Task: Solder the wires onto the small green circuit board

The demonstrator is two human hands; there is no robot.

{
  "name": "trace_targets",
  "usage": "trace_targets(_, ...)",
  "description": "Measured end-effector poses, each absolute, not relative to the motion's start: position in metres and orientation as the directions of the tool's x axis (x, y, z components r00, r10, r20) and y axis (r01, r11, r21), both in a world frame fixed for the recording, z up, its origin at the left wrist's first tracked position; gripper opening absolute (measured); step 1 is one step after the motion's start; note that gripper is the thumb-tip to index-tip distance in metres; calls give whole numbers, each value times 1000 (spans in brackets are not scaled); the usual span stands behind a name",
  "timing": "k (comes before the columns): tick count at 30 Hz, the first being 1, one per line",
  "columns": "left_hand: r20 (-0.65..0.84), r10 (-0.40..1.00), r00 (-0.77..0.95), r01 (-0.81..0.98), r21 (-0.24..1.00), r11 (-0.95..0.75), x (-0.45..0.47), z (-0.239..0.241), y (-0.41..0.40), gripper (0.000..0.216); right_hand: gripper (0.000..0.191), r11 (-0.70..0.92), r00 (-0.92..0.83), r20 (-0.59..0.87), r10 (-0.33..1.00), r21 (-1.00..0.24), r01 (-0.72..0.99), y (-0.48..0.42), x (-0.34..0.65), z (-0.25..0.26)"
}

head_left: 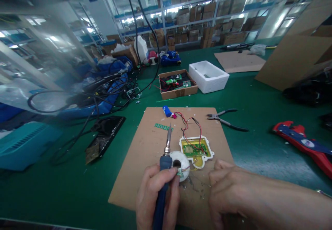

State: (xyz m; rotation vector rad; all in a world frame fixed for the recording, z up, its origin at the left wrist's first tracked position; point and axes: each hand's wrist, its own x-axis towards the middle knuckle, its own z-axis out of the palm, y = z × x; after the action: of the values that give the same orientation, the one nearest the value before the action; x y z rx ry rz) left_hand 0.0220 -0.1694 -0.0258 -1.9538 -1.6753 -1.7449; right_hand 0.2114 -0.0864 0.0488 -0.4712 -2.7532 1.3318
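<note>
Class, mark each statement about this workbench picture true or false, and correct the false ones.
1. The left hand grips a soldering iron. True.
2. The pliers lie inside the white foam box. False: they lie across the edge of the cardboard sheet, outside the box.
3. A circuit board sits in a white and yellow casing. True.
4. The iron's tip points toward the person. False: it points away.
5. A white spool sits just beyond the left hand's fingers. True.

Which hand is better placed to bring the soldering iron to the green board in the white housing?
Probably the left hand: it grips the soldering iron, close to the green board. The right hand rests beside the white housing.
</note>
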Motion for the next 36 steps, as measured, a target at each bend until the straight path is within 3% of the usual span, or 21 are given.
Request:
trace_targets(3, 708, 655, -265, 681, 618, -393, 22, -24, -170, 34, 29, 575, -946, -128, 298, -767, 285, -84, 216, 51)
trace_targets(5, 699, 657, -284, 672, 633, -383, 22, -22, -170, 33, 24, 568, -930, -71, 361, -774, 280, -81, 214, 53)
trace_targets(9, 719, 627, -298, 648, 635, -420, 22, -20, -171, 32, 10, 606, -752, 212, 624, -738, 295, -78, 198, 47)
trace_targets(12, 716, 592, -370, 632, 661, -404, 25, -20, -172, 28, 6, 669, -672, 349, 653, -682, 295, -79, 186, 34)
trace_targets(27, 676, 684, -274, 697, 630, -343, 32, -28, -171, 29, 15, 553, -655, 247, 714, -774, 310, -84, 171, 13)
trace_targets(36, 676, 694, -247, 693, 624, -361, 30, -27, -171, 32, 15, 620, -637, 334, 695, -727, 295, -84, 168, 5)
